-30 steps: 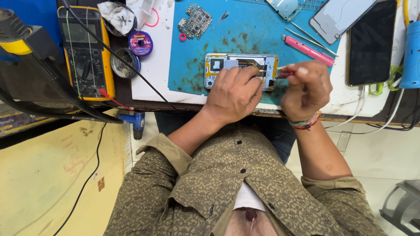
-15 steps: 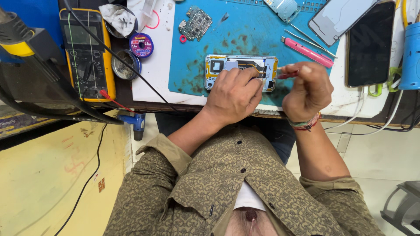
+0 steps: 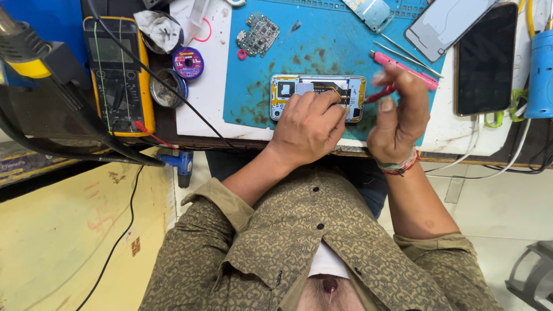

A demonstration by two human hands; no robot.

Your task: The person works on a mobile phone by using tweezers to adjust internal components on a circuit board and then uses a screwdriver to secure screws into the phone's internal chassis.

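Note:
An opened smartphone [image 3: 288, 89] with a yellow-edged frame lies on a blue work mat [image 3: 322, 46]. My left hand [image 3: 308, 126] rests on the phone's near edge, fingers curled over its middle and holding it down. Just right of the phone, my right hand [image 3: 397, 118] is raised and pinches a thin red-handled tool [image 3: 377, 95]. The tool's tip points toward the phone's right end. The right hand's fingers are blurred. The phone's lower right part is hidden under my left hand.
A yellow multimeter [image 3: 118, 75] with leads sits at the left, beside a purple solder spool [image 3: 188, 62] and a round tin [image 3: 167, 87]. A circuit board [image 3: 257, 33], a pink tool [image 3: 406, 68], a black phone [image 3: 485, 60] and a grey back cover [image 3: 443, 23] lie behind.
My right hand has lifted slightly and opened its outer fingers while keeping the red tool at the phone's right end. My left hand stays on the phone.

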